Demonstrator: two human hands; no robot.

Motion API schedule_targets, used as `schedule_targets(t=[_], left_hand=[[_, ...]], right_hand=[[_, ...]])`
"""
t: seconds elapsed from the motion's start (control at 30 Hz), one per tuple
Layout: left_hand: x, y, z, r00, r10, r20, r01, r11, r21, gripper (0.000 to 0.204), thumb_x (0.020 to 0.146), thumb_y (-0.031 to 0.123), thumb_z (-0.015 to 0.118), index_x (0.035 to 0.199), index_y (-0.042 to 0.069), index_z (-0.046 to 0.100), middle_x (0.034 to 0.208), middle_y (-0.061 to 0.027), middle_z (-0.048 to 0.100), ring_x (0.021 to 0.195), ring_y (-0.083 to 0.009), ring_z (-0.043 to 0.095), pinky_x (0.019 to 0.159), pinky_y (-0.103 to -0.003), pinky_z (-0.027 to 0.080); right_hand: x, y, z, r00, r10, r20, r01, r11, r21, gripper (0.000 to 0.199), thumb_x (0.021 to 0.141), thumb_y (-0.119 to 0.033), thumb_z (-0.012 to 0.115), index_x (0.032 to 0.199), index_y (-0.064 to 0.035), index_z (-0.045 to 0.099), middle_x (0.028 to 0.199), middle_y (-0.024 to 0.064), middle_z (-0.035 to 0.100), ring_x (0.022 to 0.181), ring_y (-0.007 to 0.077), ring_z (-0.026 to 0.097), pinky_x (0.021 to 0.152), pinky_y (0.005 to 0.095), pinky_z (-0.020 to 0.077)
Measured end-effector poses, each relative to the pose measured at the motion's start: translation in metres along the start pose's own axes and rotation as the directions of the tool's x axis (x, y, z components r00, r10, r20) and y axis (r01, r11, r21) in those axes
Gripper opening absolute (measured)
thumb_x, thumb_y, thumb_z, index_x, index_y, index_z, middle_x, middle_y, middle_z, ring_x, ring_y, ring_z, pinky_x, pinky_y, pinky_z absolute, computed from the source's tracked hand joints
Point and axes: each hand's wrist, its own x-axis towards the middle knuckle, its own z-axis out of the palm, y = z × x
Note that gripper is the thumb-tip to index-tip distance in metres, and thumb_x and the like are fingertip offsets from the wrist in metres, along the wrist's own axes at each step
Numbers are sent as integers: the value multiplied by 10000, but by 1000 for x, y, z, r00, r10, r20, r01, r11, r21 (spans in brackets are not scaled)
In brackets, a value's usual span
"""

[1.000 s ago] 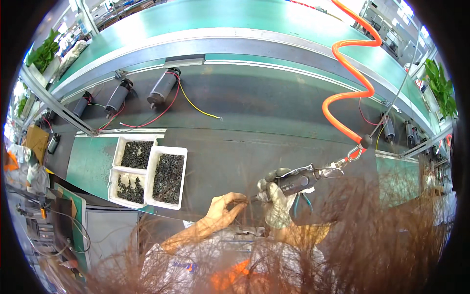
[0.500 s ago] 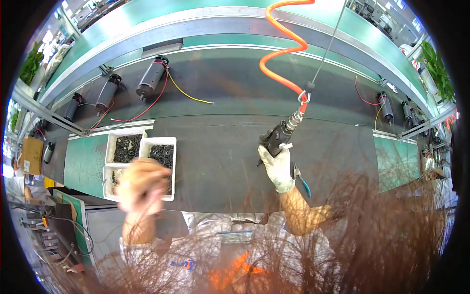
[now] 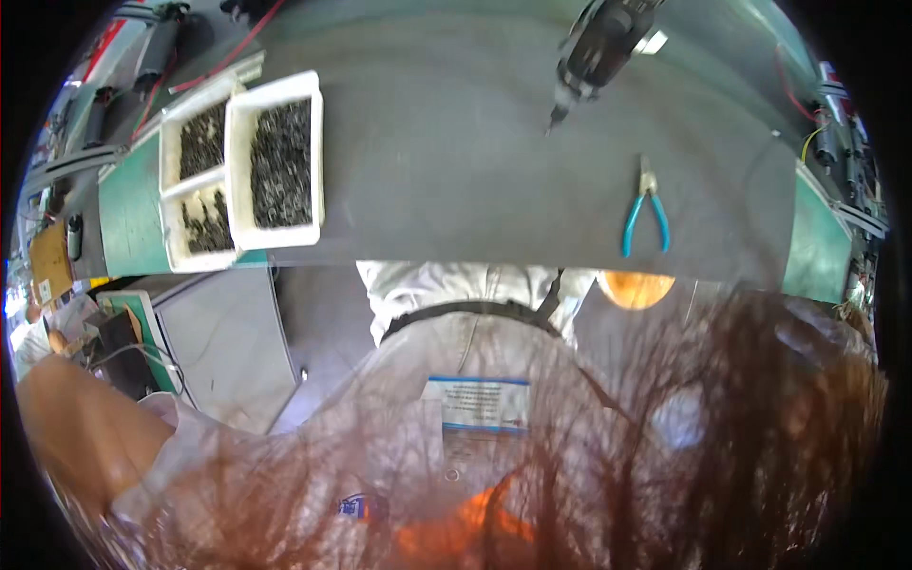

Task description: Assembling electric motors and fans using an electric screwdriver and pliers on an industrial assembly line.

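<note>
Since half a second ago the view has tipped down: both hands have left the picture, so neither grip can be told. Only the left forearm (image 3: 81, 427) shows, low at the left edge. On the dark grey mat (image 3: 456, 161) stand white trays (image 3: 242, 166) of small dark screws, far left. A black power screwdriver (image 3: 598, 52) hangs tip-down above the mat, unheld. Blue-handled pliers (image 3: 644, 211) lie below and right of it.
</note>
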Motion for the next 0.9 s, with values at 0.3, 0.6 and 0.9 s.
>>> schedule_targets(t=[0.3,0.6,0.9], left_hand=[[-96,8,53,870,-311,382,298,950,95,352,928,325,652,991,-21,676,922,-180,691,903,-319,683,804,-463,530],[-98,7,63,868,-317,381,308,947,85,372,926,338,667,1039,-16,677,962,-191,698,933,-327,687,827,-457,531],[-102,4,70,870,-306,386,296,951,85,397,924,350,681,1086,-12,678,1001,-201,704,963,-334,690,850,-451,532]], right_hand=[[-9,1,10,1000,2,18,-3,999,52,497,975,-96,663,1420,-1,464,1288,122,598,1083,198,595,942,347,515],[-9,-4,3,1000,-11,4,11,999,41,503,979,-108,660,1428,3,462,1291,128,598,1105,211,593,975,362,501],[-10,-7,1,1000,-29,-2,29,999,40,510,982,-121,657,1435,8,460,1294,133,598,1128,224,592,1008,376,488]])
